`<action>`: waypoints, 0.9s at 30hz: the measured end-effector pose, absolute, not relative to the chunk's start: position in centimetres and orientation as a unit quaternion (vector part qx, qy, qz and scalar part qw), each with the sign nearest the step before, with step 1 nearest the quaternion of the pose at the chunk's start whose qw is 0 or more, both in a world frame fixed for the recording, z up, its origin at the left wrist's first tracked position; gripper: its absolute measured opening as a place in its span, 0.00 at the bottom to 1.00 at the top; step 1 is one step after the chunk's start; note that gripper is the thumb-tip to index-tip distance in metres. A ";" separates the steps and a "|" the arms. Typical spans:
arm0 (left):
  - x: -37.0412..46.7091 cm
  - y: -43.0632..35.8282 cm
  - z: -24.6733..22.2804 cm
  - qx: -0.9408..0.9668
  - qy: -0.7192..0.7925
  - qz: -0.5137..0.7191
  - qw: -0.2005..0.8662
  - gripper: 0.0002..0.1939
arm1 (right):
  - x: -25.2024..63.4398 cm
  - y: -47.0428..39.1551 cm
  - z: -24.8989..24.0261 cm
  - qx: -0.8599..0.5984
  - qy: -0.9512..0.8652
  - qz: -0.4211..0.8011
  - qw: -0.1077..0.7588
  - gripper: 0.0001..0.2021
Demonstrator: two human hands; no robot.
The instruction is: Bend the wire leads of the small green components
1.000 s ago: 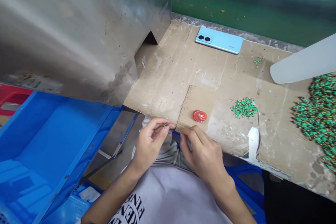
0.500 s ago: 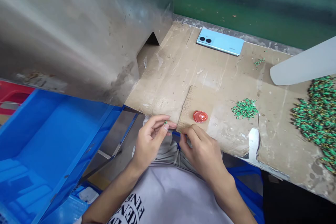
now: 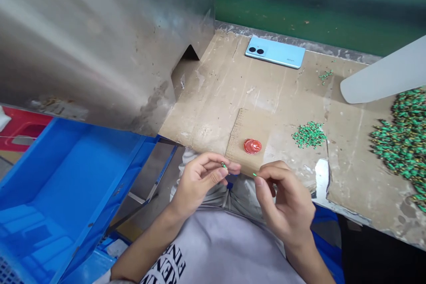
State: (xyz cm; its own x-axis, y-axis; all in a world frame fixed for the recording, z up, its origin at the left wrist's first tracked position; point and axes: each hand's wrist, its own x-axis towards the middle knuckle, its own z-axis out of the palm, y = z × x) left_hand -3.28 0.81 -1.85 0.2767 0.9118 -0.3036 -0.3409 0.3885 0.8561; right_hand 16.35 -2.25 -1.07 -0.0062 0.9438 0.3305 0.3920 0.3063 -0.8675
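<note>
Between the thumb and fingers of my left hand (image 3: 199, 182) is a tiny green and gold piece (image 3: 224, 166), too small to name. My right hand (image 3: 286, 199), a short way to the right, pinches a tiny bright green piece (image 3: 254, 175) at its fingertips. Both hands hover over my lap at the table's front edge, apart from each other. Just beyond them a glossy red lump (image 3: 252, 146) sits on a small cardboard sheet (image 3: 241, 131). A small pile of tiny green pieces (image 3: 309, 135) lies to the right of it.
A large heap of green and gold pieces (image 3: 402, 142) covers the right side. A white cylinder (image 3: 382, 73) juts in above it. At the back lies a light blue phone (image 3: 276, 52). A metal housing (image 3: 109, 40) stands left, above a blue bin (image 3: 73, 186).
My right hand has moved right and turned, showing the green piece at its fingertips. My left hand has shifted slightly right and down. The red lump's raised tip looks flatter now.
</note>
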 end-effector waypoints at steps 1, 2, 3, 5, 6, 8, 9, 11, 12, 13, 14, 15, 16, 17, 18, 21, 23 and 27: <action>-3.1 0.8 -1.9 0.331 0.410 0.431 0.733 0.11 | 16.4 -2.4 -1.1 -0.507 -0.635 0.297 0.501 0.09; -3.0 0.8 -1.9 0.317 0.406 0.430 0.741 0.11 | 16.5 -2.6 -1.2 -0.500 -0.623 0.306 0.518 0.09; -2.8 0.8 -1.9 0.301 0.401 0.432 0.749 0.11 | 16.5 -2.7 -1.2 -0.494 -0.612 0.314 0.531 0.09; -2.5 0.9 -1.7 0.272 0.386 0.438 0.765 0.12 | 16.6 -2.9 -1.3 -0.486 -0.596 0.331 0.547 0.10; -2.3 0.9 -1.6 0.264 0.377 0.439 0.772 0.11 | 16.7 -2.9 -1.3 -0.484 -0.590 0.339 0.551 0.09; -2.0 0.9 -1.4 0.264 0.362 0.436 0.781 0.09 | 16.8 -3.0 -1.3 -0.483 -0.583 0.351 0.551 0.09; -1.9 0.9 -1.3 0.268 0.355 0.433 0.784 0.08 | 16.8 -3.1 -1.3 -0.483 -0.581 0.356 0.550 0.09; -1.8 0.8 -1.3 0.270 0.343 0.431 0.790 0.07 | 17.0 -3.1 -1.4 -0.482 -0.579 0.364 0.548 0.10; -1.8 0.8 -1.3 0.268 0.339 0.431 0.792 0.08 | 17.0 -3.1 -1.4 -0.480 -0.578 0.367 0.549 0.10; -1.7 0.7 -1.3 0.265 0.338 0.430 0.794 0.09 | 17.0 -3.2 -1.4 -0.478 -0.576 0.370 0.551 0.10; -1.7 0.7 -1.3 0.263 0.342 0.428 0.794 0.10 | 17.0 -3.2 -1.4 -0.476 -0.573 0.372 0.554 0.10; -1.7 0.7 -1.3 0.262 0.348 0.424 0.794 0.11 | 17.0 -3.2 -1.4 -0.475 -0.571 0.373 0.556 0.10; -1.7 0.7 -1.3 0.262 0.355 0.419 0.794 0.10 | 17.0 -3.1 -1.4 -0.473 -0.569 0.375 0.559 0.10; -1.6 0.7 -1.3 0.266 0.360 0.414 0.793 0.09 | 17.0 -3.1 -1.4 -0.471 -0.567 0.376 0.561 0.10; -1.6 0.7 -1.2 0.271 0.362 0.411 0.792 0.07 | 17.0 -3.1 -1.4 -0.470 -0.566 0.376 0.563 0.10; -1.5 0.6 -1.1 0.292 0.365 0.413 0.781 0.05 | 17.0 -3.1 -1.4 -0.469 -0.565 0.373 0.567 0.10; -1.4 0.6 -1.1 0.304 0.377 0.414 0.771 0.05 | 17.2 -3.1 -1.4 -0.470 -0.564 0.374 0.566 0.09; -1.6 0.4 -1.2 0.325 0.392 0.406 0.759 0.11 | 17.4 -3.0 -1.4 -0.472 -0.559 0.392 0.557 0.09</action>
